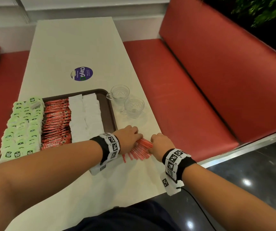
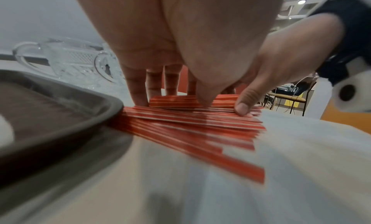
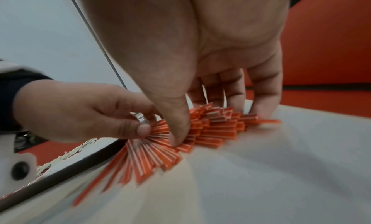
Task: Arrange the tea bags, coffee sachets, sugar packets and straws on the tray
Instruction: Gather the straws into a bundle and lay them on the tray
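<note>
A loose pile of red-and-white striped straws (image 1: pixel 141 150) lies on the white table just right of the brown tray (image 1: pixel 108 104). My left hand (image 1: pixel 133 139) grips the pile's left part, fingers behind and thumb in front (image 2: pixel 172 99). From the right, my right hand (image 1: pixel 157 143) grips the pile too, its thumb pressing the near ends (image 3: pixel 210 121). The straws (image 3: pixel 212 132) fan out unevenly, some touching the tray rim (image 2: pixel 112 105). On the tray lie rows of green tea bags (image 1: pixel 22 125), red coffee sachets (image 1: pixel 56 124) and white sugar packets (image 1: pixel 85 117).
Two empty glass cups (image 1: pixel 119 95) (image 1: pixel 134 107) stand beyond the straws, close to the tray's right rim. A round purple sticker (image 1: pixel 82 73) marks the table's middle. Red bench seats (image 1: pixel 175 90) flank the table. The table's right edge is near my right hand.
</note>
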{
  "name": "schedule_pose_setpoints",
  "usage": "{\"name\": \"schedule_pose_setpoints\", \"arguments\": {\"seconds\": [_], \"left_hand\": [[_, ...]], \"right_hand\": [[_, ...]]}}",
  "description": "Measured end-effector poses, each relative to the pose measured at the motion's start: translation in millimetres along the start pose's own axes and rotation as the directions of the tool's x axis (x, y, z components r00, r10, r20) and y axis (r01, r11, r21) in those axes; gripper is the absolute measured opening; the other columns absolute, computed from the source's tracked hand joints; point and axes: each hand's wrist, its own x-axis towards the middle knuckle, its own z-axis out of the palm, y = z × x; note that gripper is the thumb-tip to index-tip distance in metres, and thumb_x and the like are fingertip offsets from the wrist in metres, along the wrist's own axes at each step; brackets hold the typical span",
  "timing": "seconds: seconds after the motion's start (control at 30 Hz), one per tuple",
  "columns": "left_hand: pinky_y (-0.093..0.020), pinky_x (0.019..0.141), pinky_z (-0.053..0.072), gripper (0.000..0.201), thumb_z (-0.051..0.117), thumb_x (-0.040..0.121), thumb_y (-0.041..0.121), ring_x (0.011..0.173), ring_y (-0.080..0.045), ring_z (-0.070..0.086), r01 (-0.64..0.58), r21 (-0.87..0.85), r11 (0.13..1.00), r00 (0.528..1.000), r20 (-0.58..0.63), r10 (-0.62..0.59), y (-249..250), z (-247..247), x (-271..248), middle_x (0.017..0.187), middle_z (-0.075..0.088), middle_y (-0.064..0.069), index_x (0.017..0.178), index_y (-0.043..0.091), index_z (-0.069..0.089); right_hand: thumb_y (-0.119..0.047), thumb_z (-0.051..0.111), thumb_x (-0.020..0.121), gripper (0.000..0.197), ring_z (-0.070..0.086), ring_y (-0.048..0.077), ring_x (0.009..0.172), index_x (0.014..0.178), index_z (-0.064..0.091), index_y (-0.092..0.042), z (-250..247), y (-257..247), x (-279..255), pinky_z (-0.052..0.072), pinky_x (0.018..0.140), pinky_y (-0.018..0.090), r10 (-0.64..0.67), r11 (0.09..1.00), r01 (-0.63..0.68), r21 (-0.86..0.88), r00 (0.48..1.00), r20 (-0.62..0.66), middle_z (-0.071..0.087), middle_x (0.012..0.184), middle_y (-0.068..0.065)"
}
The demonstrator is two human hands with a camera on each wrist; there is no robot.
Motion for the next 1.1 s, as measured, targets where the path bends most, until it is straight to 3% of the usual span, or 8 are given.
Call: {"name": "schedule_pose_setpoints", "arguments": {"seconds": [0.2,0.43,0.6,0.73,0.93,1.1], "left_hand": [[-0.040,0.086,0.049,0.036,0.042,0.101,0.038,0.106,-0.025,0.052,0.129,0.011,0.992,0.992,0.011,-0.129,12.4,9.7,-28.1,0.120,0.049,-0.006,0.131,0.020,0.049],[-0.041,0.083,0.050,0.040,0.041,0.101,0.047,0.108,-0.025,0.056,0.224,0.093,0.970,0.971,0.067,-0.231,18.4,6.9,-44.3,0.118,0.054,-0.005,0.125,0.017,0.053],[-0.043,0.090,0.051,0.036,0.043,0.103,0.039,0.113,-0.027,0.056,0.175,0.149,0.973,0.977,0.095,-0.190,20.2,6.5,-45.5,0.122,0.058,-0.009,0.126,0.012,0.052],[-0.042,0.094,0.049,0.029,0.037,0.105,0.024,0.111,-0.029,0.058,0.157,0.104,0.982,0.974,0.148,-0.172,20.3,8.7,-45.6,0.123,0.058,-0.012,0.127,0.009,0.050],[-0.042,0.096,0.049,0.026,0.040,0.103,0.023,0.108,-0.029,0.059,0.182,0.003,0.983,0.970,0.165,-0.180,17.6,5.8,-48.2,0.121,0.056,-0.012,0.123,0.009,0.049],[-0.039,0.093,0.048,0.025,0.042,0.104,0.027,0.104,-0.027,0.060,0.177,-0.027,0.984,0.972,0.160,-0.171,15.8,5.3,-50.9,0.118,0.059,-0.011,0.120,0.010,0.051]], "right_hand": [[-0.032,0.073,0.088,0.031,0.059,0.023,0.103,0.115,0.068,-0.018,1.3,-7.3,0.2,0.042,0.079,0.030,-0.133,0.991,0.133,-0.001,0.991,0.026,0.060,0.111,0.003],[-0.031,0.069,0.090,0.031,0.057,0.024,0.107,0.119,0.071,-0.020,2.3,-21.8,1.3,0.046,0.093,0.038,-0.287,0.956,0.291,-0.041,0.954,0.080,0.062,0.114,0.003],[-0.025,0.062,0.095,0.028,0.057,0.027,0.106,0.120,0.068,-0.014,7.8,-30.7,1.3,0.047,0.091,0.040,-0.337,0.935,0.346,-0.079,0.935,0.111,0.061,0.114,0.008],[-0.022,0.055,0.098,0.019,0.058,0.029,0.101,0.110,0.064,-0.011,11.4,-34.3,4.0,0.042,0.079,0.034,-0.331,0.929,0.344,-0.137,0.937,0.108,0.061,0.109,0.010],[-0.017,0.055,0.097,0.006,0.047,0.023,0.082,0.097,0.060,-0.013,12.0,-37.6,5.6,0.036,0.071,0.032,-0.343,0.907,0.360,-0.217,0.933,0.113,0.059,0.102,0.010],[-0.010,0.055,0.094,0.008,0.051,0.027,0.090,0.093,0.052,-0.017,8.5,-40.8,3.7,0.039,0.074,0.034,-0.346,0.897,0.374,-0.237,0.926,0.149,0.057,0.106,0.011]]}}
